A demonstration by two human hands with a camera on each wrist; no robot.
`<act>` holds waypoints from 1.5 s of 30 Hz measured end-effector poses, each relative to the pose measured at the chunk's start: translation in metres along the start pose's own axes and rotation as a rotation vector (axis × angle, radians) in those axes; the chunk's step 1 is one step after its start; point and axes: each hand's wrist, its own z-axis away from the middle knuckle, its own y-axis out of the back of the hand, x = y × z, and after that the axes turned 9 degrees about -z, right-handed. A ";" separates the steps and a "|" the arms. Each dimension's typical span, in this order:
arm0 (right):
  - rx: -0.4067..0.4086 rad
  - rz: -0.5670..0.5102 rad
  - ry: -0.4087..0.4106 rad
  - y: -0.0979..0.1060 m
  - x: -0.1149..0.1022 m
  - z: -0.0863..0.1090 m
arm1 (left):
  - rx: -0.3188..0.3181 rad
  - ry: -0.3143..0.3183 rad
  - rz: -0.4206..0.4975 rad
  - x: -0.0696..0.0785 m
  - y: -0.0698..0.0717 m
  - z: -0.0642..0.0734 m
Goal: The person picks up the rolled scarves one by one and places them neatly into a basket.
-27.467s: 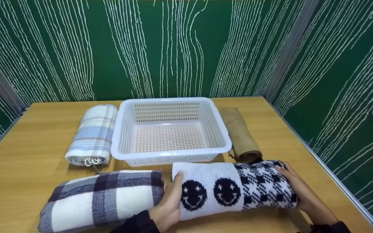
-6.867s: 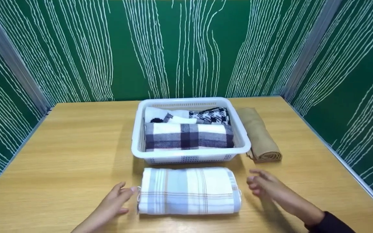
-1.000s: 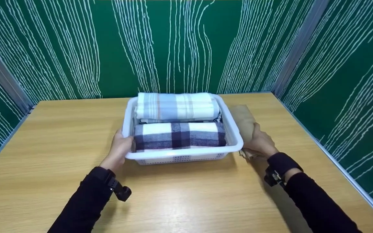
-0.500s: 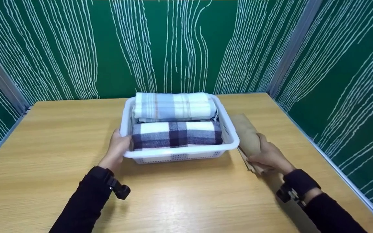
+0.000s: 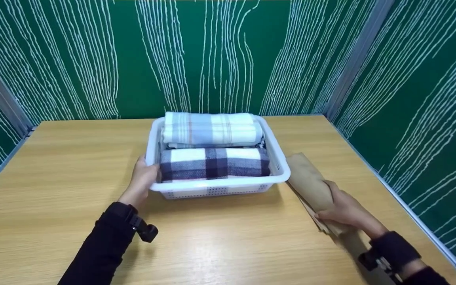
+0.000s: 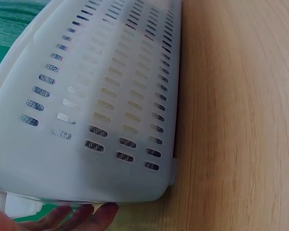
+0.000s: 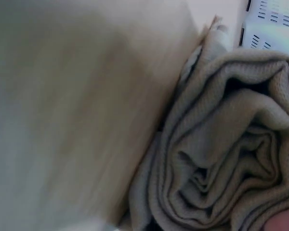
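At its left side, my left hand (image 5: 143, 180) grips the rim of a white perforated plastic basket (image 5: 220, 184), the thumb over the edge. The left wrist view shows the basket's slotted wall (image 6: 77, 159) with fingertips (image 6: 103, 216) at its end. My right hand (image 5: 342, 204) holds the near part of a rolled tan cloth (image 5: 307, 178) lying right of the basket. Its spiral end (image 7: 231, 144) fills much of the right wrist view. Inside the basket, a blue-and-white plaid roll (image 5: 212, 128) sits behind a dark purple-and-white checked roll (image 5: 216, 162).
The wooden table (image 5: 204, 245) runs up to a green wall (image 5: 149, 91) with white streaks. Another green panel (image 5: 430, 99) borders the right side, with a metal strip (image 5: 414, 219) along the table edge.
My right hand has drawn the tan cloth toward me and to the right along the basket. The left hand keeps its grip. Earlier, the checked and plaid rolls lay outside the basket.
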 end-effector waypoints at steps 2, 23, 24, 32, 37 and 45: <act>-0.011 -0.001 0.003 0.001 0.002 0.006 | 0.004 0.002 0.002 0.000 0.000 0.000; -0.195 0.017 0.168 0.021 0.024 0.052 | 0.005 0.003 0.016 -0.001 0.000 0.000; -0.204 0.029 0.193 0.021 0.024 0.053 | 0.006 0.003 0.015 -0.001 0.000 0.000; -0.267 0.071 0.296 0.013 0.015 0.055 | -0.010 0.014 0.007 0.000 0.001 0.001; -0.328 0.058 0.365 0.006 0.002 0.049 | -0.011 0.018 -0.010 0.001 0.004 0.002; -0.428 0.050 0.427 -0.008 -0.022 0.037 | -0.010 0.016 0.011 0.000 0.001 0.001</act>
